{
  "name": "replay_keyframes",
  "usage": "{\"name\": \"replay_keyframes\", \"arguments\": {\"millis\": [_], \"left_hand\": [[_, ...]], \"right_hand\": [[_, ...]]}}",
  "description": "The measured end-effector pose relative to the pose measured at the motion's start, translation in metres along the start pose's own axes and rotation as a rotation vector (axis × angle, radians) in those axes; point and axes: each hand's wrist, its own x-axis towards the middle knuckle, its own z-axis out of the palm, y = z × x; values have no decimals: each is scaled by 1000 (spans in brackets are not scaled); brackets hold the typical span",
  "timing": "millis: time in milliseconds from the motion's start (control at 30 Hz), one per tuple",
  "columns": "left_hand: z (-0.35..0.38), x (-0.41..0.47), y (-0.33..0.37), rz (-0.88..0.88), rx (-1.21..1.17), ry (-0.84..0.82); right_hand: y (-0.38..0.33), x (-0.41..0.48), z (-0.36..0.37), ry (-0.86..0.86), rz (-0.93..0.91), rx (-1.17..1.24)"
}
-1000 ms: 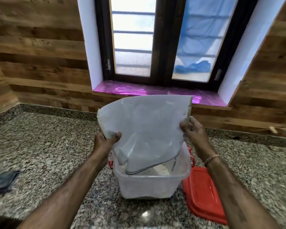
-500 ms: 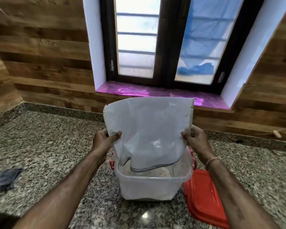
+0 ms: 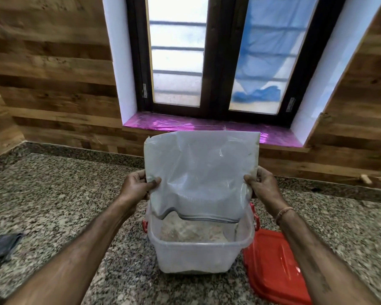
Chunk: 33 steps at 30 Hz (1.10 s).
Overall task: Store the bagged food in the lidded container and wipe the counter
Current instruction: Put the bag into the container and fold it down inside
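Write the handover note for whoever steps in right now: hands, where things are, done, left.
Left hand and right hand each grip a side of the plastic bag, held mouth-down over the open clear container.
Pale food already lies in the container; the bag looks nearly empty.
Red lid lies on the counter, right of the container.
Grey cloth lies far left, untouched.
Left: finish emptying, fit lid, wipe counter.

Translucent bag [image 3: 201,172] upended over clear container [image 3: 198,254]; red lid [image 3: 273,267] beside.
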Motion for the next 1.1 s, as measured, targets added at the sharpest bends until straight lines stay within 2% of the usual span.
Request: {"name": "replay_keyframes", "arguments": {"millis": [133, 267, 467, 633, 867, 1000, 1100], "left_hand": [[2, 11, 7, -111, -95, 38], [-7, 27, 23, -141, -132, 77], [-59, 52, 31, -181, -32, 61], [-151, 70, 13, -202, 28, 108], [-302, 79, -80, -363, 88, 193], [-352, 82, -131, -452, 93, 264], [-375, 77, -163, -528, 99, 275]], "right_hand": [[-7, 9, -6, 7, 60, 26], [-15, 22, -10, -11, 167, 86], [-46, 29, 16, -52, 279, 52], [-76, 22, 107, -125, 322, 44], [-77, -10, 286, -170, 401, -4], [-55, -26, 357, -128, 399, -79], [-32, -38, 400, -59, 359, -254]]}}
